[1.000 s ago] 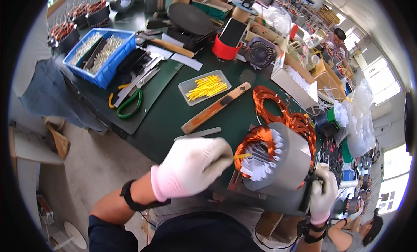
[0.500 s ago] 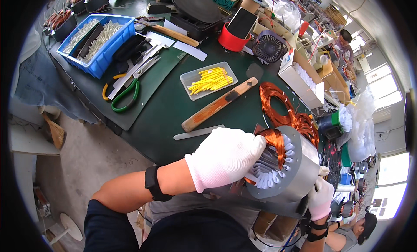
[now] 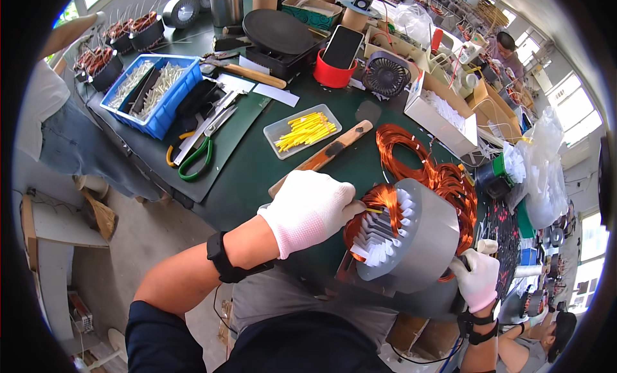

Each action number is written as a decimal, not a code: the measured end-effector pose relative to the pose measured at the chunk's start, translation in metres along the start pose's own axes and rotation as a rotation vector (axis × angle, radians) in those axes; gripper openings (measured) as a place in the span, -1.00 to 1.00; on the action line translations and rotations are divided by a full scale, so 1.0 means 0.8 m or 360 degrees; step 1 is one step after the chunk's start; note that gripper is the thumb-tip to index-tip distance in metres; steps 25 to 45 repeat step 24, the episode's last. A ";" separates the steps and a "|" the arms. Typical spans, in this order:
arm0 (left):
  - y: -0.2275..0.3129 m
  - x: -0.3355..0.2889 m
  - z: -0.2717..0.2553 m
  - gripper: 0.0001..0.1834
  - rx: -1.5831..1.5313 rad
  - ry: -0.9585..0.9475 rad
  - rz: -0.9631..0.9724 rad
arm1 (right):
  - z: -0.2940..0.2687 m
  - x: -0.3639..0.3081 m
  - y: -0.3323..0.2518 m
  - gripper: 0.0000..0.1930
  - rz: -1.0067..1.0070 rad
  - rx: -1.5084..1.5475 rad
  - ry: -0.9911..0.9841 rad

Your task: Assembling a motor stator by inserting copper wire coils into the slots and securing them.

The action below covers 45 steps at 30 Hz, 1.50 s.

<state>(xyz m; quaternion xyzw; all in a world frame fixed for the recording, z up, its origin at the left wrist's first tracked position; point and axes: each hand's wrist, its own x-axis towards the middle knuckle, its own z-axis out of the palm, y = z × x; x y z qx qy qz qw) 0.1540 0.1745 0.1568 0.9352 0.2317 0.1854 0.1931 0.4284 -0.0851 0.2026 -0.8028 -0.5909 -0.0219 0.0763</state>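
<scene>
A grey metal motor stator [image 3: 421, 244] lies on its side, its slotted end turned toward my left hand. White insulating papers [image 3: 373, 247] stick out of its slots, and a copper wire coil [image 3: 384, 202] comes out of the upper ones. My left hand [image 3: 308, 212], in a white glove, is closed in a pinch beside this coil. A thin yellow sleeve [image 3: 374, 210] shows at its fingertips, against the copper. At the stator's other end, my gloved right hand [image 3: 477, 280] is curled with its fingertips near copper wire; what they grip is hidden.
More copper coils [image 3: 411, 157] lie behind the stator. A clear tray of yellow sleeves [image 3: 302, 132], a wooden-handled tool [image 3: 337, 148], green-handled scissors [image 3: 205, 154] and a blue bin [image 3: 154, 109] are on the green table. Beyond stand a fan [image 3: 385, 74] and a white box [image 3: 443, 109].
My left hand has drawn back left from the coil, and a yellow sleeve now shows at its fingertips. The stator has turned and shifted slightly left. The right hand stays at its far end.
</scene>
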 end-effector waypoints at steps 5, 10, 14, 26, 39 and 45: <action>0.026 0.012 -0.004 -0.64 0.0247 -0.0146 -0.0048 | 0.034 -0.003 0.024 -0.58 -0.0058 0.0148 0.0160; 0.032 0.017 0.009 -0.64 0.0195 -0.0023 -0.0021 | 0.033 0.002 0.032 -0.56 -0.0390 0.0042 0.0201; 0.028 0.013 -0.005 -0.67 0.0226 -0.0104 -0.0093 | 0.011 -0.008 0.037 -0.52 -0.0239 -0.0004 0.0119; 0.020 0.023 0.033 -0.65 0.0394 0.0101 -0.0024 | -0.012 -0.019 0.063 -0.37 -0.0018 0.0035 -0.0126; 0.020 0.023 0.033 -0.65 0.0394 0.0101 -0.0024 | -0.012 -0.019 0.063 -0.37 -0.0018 0.0035 -0.0126; 0.020 0.023 0.033 -0.65 0.0394 0.0101 -0.0024 | -0.012 -0.019 0.063 -0.37 -0.0018 0.0035 -0.0126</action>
